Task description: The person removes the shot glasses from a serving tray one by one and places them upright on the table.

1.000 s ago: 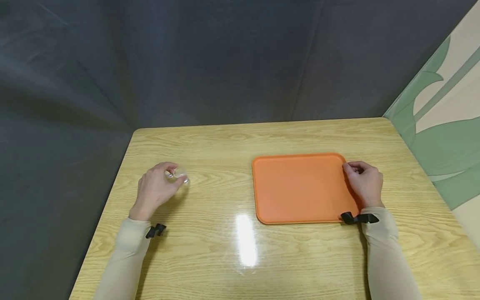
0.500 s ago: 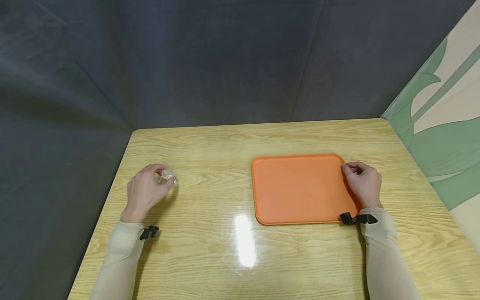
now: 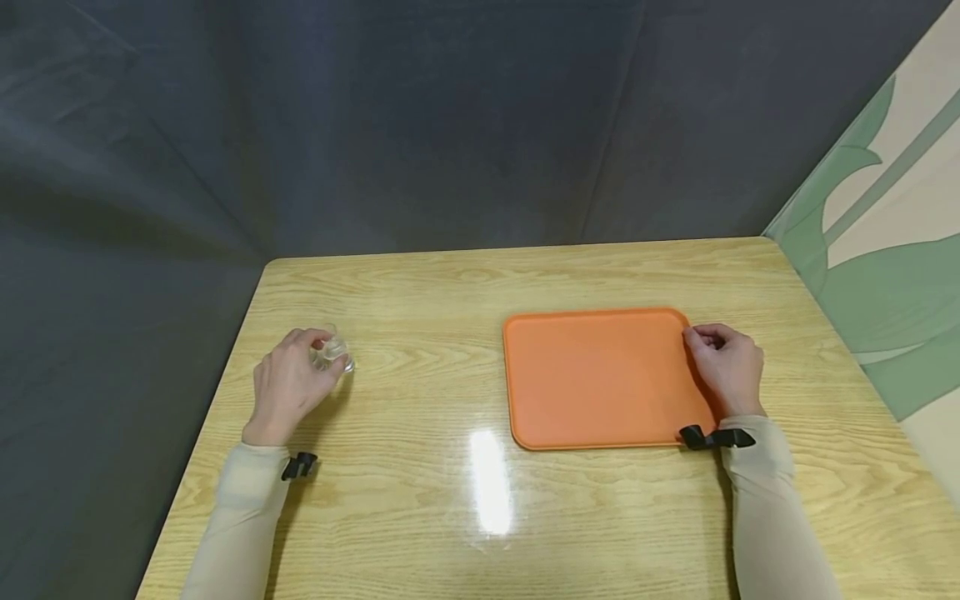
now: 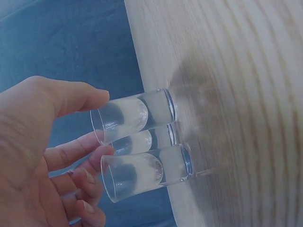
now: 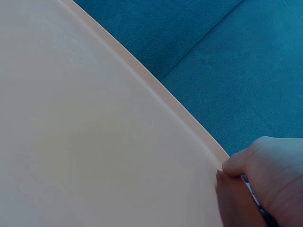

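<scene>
Three small clear shot glasses stand close together on the table at the left. In the left wrist view one (image 4: 125,119) is on the thumb side, a second glass (image 4: 147,171) is beside it, and a third glass (image 4: 171,134) shows behind and between them. My left hand (image 3: 287,379) pinches the thumb-side glass near its rim between thumb and index finger; the other fingers curl loosely near the second glass. To the right lies a flat orange tray (image 3: 600,379). My right hand (image 3: 729,367) grips its right rim near the far corner, the thumb on top and the other fingers partly hidden.
The wood-grain table (image 3: 420,500) has a bright light reflection near its middle. A dark cloth (image 3: 465,125) hangs behind its far edge and along the left. At the right is a cream and green leaf-patterned fabric (image 3: 900,275).
My left hand has shifted a little left along with the glasses, then stopped; the pinched glass has settled slightly. My right hand has kept its grip on the tray.
</scene>
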Demonstrator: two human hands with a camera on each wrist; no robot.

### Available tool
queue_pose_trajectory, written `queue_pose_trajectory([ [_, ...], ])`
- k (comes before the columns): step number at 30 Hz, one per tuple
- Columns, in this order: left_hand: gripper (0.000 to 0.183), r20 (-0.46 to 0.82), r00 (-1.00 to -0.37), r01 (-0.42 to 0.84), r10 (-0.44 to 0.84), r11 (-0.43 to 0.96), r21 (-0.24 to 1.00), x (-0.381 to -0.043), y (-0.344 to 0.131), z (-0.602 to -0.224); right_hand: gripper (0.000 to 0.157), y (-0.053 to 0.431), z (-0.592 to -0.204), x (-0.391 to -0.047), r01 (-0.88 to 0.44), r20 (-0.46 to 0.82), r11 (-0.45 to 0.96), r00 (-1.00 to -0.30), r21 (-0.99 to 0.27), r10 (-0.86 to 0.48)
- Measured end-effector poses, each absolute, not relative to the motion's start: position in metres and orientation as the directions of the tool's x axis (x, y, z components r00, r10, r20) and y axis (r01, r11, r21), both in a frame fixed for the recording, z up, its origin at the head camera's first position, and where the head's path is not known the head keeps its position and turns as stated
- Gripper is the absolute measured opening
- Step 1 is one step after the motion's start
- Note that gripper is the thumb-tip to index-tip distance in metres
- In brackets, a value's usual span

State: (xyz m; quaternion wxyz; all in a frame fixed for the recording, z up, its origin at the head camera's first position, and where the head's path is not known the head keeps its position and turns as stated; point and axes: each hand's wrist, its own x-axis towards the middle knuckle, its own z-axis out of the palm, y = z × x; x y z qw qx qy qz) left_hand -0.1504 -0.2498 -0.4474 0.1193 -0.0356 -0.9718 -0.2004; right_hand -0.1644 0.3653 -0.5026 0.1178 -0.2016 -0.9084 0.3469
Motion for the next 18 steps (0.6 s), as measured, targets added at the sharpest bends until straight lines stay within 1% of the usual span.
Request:
queue_pose_trajectory([
  [7, 0.045, 0.250, -0.968, 0.124, 0.027, 0.915, 0.383, -0.151, -0.249, -0.448, 0.046, 0.365, -0.499, -0.167, 0.303, 0.045, 0.670, -0.892, -0.678, 0.449],
  [11, 0.042, 0.266, -0.963, 0.141, 0.036, 0.910, 0.390, -0.152, -0.247, -0.446, 0.049, 0.370, -0.497, -0.165, 0.297, 0.017, 0.669, -0.907, -0.682, 0.420],
  [14, 0.040, 0.283, -0.958, 0.156, 0.040, 0.904, 0.398, -0.151, -0.246, -0.443, 0.056, 0.378, -0.492, -0.164, 0.293, -0.055, 0.679, -0.936, -0.673, 0.349],
  [18, 0.041, 0.273, -0.961, 0.159, 0.044, 0.896, 0.415, -0.144, -0.242, -0.438, 0.068, 0.387, -0.478, -0.160, 0.256, -0.136, 0.737, -0.966, -0.625, 0.220],
])
